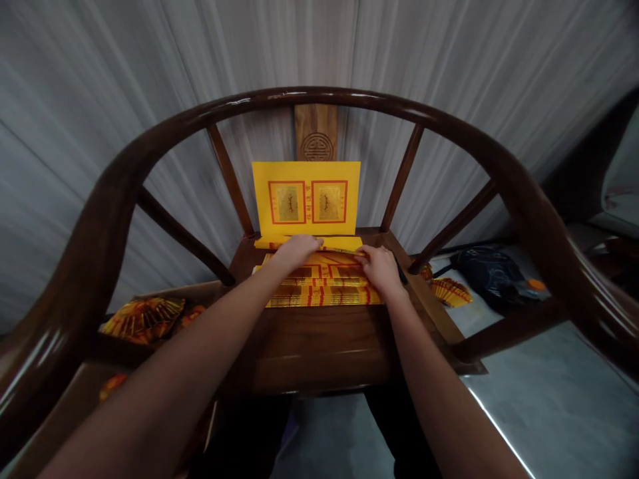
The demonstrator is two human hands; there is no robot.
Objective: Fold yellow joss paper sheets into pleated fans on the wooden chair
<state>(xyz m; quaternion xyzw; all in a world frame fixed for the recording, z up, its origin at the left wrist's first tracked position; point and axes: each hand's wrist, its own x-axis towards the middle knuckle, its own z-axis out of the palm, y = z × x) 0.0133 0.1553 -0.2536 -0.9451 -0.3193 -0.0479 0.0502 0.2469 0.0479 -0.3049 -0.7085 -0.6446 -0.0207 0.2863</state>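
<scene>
A yellow joss paper sheet (344, 245) with a folded upper edge lies across the chair seat between my two hands. My left hand (298, 250) presses on its left part, fingers bent over the fold. At the right end, my right hand (381, 267) pinches the sheet's edge between thumb and fingers. Below and partly under my wrists is a pleated stack of joss paper (324, 296), its red and gold bands showing. Behind, a flat yellow sheet (308, 199) with two red-framed gold squares stands upright against the chair back.
The dark wooden chair's curved rail (319, 96) and side posts surround my arms. Fan-folded papers (144, 319) lie in a box at left. Another paper fan (450, 291) and a black bag (494, 276) rest at right. A pale curtain (239, 46) hangs behind.
</scene>
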